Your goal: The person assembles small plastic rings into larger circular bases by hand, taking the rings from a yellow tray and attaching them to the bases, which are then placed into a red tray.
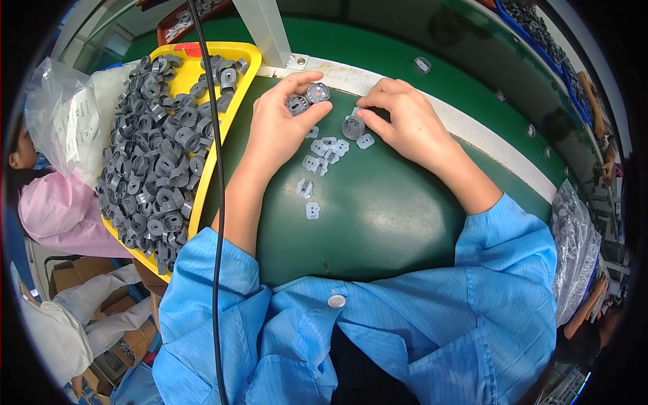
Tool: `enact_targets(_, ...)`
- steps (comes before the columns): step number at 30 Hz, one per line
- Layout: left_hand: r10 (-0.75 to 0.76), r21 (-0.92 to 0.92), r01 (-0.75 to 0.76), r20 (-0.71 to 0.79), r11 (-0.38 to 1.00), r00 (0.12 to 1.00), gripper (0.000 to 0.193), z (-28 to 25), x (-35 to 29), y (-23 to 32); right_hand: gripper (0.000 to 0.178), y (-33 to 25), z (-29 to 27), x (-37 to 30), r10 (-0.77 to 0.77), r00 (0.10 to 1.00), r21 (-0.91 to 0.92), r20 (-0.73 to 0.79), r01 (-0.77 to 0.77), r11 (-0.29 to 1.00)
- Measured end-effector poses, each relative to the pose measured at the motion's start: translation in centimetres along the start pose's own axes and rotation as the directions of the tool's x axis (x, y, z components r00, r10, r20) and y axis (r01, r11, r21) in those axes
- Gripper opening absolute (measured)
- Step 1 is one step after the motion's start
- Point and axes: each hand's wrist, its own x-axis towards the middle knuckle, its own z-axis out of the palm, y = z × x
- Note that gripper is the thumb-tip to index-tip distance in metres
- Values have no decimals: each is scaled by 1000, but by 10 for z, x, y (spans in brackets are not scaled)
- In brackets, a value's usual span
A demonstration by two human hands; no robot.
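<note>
Between the thumb and fingers of my left hand [278, 125] are two round grey plastic housings [297, 104], one beside the other. My right hand [412, 125] pinches another grey plastic housing [353, 127] at its edge, above the green tabletop [378, 223]. A pale translucent bit shows at the top of that housing; I cannot tell whether it is fitted in. Several small translucent plastic plates [331, 148] with holes lie loosely below and between both hands. One translucent plate [365, 141] lies just under my right fingertips.
A yellow tray [251, 61] heaped with grey housings [155, 162] stands at my left. A black cable [217, 202] hangs across the view there. Beyond a white rail [499, 152], a green belt [466, 81] carries spaced grey parts. Plastic bags [574, 250] hang at right; people sit both sides.
</note>
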Motion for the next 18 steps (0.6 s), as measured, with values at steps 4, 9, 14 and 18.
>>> enact_targets(4,84,10,-83,-124,996,989,39,6,-2,-4,14,-7,-11,13,206,933,301,296,-296,907)
enact_targets(9,154,-61,-168,-185,984,971,36,16,-1,-3,13,-9,-7,28,369,889,842,273,-406,356)
enact_targets(14,314,142,-284,-285,948,906,34,26,-2,0,14,-17,18,30,366,915,901,171,-295,318)
enact_targets(18,394,252,-329,-277,910,876,34,25,-5,2,16,-21,17,29,370,922,771,113,-316,553)
